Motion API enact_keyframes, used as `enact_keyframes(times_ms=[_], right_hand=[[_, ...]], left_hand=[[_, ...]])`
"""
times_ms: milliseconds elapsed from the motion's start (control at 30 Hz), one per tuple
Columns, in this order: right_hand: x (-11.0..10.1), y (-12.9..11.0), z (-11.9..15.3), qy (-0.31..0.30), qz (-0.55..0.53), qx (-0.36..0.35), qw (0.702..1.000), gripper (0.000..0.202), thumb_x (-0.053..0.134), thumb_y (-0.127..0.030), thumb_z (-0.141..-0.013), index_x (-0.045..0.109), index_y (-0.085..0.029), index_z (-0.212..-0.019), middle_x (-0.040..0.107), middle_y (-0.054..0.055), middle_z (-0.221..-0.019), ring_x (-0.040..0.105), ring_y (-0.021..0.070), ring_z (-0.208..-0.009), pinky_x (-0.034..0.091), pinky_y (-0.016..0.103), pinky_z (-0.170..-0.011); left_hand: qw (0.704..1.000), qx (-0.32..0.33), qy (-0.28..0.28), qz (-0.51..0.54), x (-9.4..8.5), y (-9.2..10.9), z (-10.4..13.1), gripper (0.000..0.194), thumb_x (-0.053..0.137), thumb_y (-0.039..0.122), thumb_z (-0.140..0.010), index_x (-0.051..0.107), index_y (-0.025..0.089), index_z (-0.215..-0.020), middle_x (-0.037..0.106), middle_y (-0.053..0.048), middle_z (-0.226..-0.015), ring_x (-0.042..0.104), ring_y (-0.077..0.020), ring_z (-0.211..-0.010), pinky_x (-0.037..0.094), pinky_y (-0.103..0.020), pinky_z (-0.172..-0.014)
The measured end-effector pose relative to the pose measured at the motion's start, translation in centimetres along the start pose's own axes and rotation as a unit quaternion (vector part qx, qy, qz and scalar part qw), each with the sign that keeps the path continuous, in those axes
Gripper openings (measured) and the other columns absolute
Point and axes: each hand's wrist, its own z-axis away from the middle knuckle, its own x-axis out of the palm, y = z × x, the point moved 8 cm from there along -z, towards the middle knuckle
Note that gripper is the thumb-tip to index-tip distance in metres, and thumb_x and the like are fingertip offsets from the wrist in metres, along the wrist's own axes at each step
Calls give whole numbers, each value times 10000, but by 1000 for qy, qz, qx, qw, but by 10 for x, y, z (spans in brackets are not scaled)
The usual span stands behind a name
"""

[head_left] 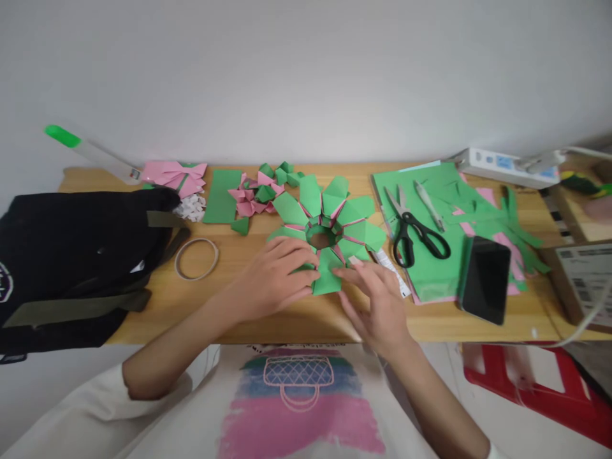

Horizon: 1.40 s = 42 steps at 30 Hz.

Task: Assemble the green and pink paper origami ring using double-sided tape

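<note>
A ring-shaped flower of folded green paper, with pink edges between its petals, lies on the wooden table around an open centre. My left hand rests on its lower left petals, fingers bent over the green paper. On the lower right side, my right hand touches the front petal with its fingertips. Between the thumb and index finger of my right hand a small white piece shows; it is too small to name. The front petal lies between both hands.
Black scissors and a craft knife lie on green sheets at right, beside a phone. Folded pink and green pieces, a tape ring and a black bag are left. A power strip sits behind.
</note>
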Motion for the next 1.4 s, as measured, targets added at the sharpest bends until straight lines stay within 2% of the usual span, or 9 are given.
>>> enact_keyframes(times_ms=[100,233,500,700,800,900,1033,1233,1400], right_hand=[[-1,-3,-9,-9,4,-26,1000,760,558,-85,-892,189,-249,-1536,765,27,-932,648,249,-937,507,389,-788],[-2,-5,-14,-27,14,-43,999,783,560,-80,-884,173,-237,-1545,762,30,-917,644,253,-920,497,393,-773],[4,4,-17,-51,-4,-13,999,731,528,-100,-897,206,-277,-1528,750,42,-975,670,253,-955,509,411,-808],[7,14,-36,-109,-62,9,992,626,531,-156,-931,260,-268,-1483,726,33,-929,685,239,-944,514,389,-830],[11,19,-45,-139,-82,13,987,582,531,-171,-937,289,-259,-1460,700,25,-912,678,227,-919,518,377,-822],[15,24,-52,-150,-77,13,986,594,564,-189,-927,294,-260,-1451,695,31,-950,663,235,-936,515,393,-836],[9,22,-53,-101,-38,-8,994,607,623,-202,-900,335,-266,-1431,703,45,-1021,656,244,-955,513,414,-849],[-5,-3,-24,15,15,-97,995,655,667,-69,-849,402,-223,-1428,746,34,-865,686,197,-817,546,326,-736],[2,-8,-4,58,13,-118,991,639,630,-26,-860,409,-175,-1440,758,92,-997,710,214,-951,569,350,-795]], left_hand=[[999,3,31,-8,-3,-1,4,70,601,189,-914,667,164,-917,723,-71,-986,608,-230,-1011,499,-396,-889],[999,-11,51,-9,-3,-5,8,116,585,209,-935,676,182,-868,706,-57,-981,601,-215,-1019,489,-379,-905],[997,-17,45,60,0,-10,10,123,570,167,-927,677,190,-870,701,-67,-981,593,-229,-1022,493,-404,-894],[980,-107,115,122,0,-23,9,69,638,162,-877,640,189,-814,696,-61,-968,595,-221,-1010,501,-413,-925],[966,-165,160,115,0,-31,10,55,645,161,-865,648,193,-910,700,-63,-987,595,-234,-1039,490,-442,-952],[961,-199,168,95,2,-35,9,146,630,157,-865,645,191,-1007,696,-76,-1026,588,-253,-1076,482,-465,-953],[966,-198,146,82,5,-35,6,128,618,137,-868,665,203,-966,699,-66,-1026,586,-252,-1075,474,-465,-949],[969,-182,151,74,6,-35,5,101,620,123,-873,697,182,-845,704,-77,-1019,594,-264,-1072,479,-480,-929],[968,-175,169,63,7,-34,7,115,624,122,-868,703,198,-835,711,-57,-997,606,-255,-1075,481,-465,-931]])
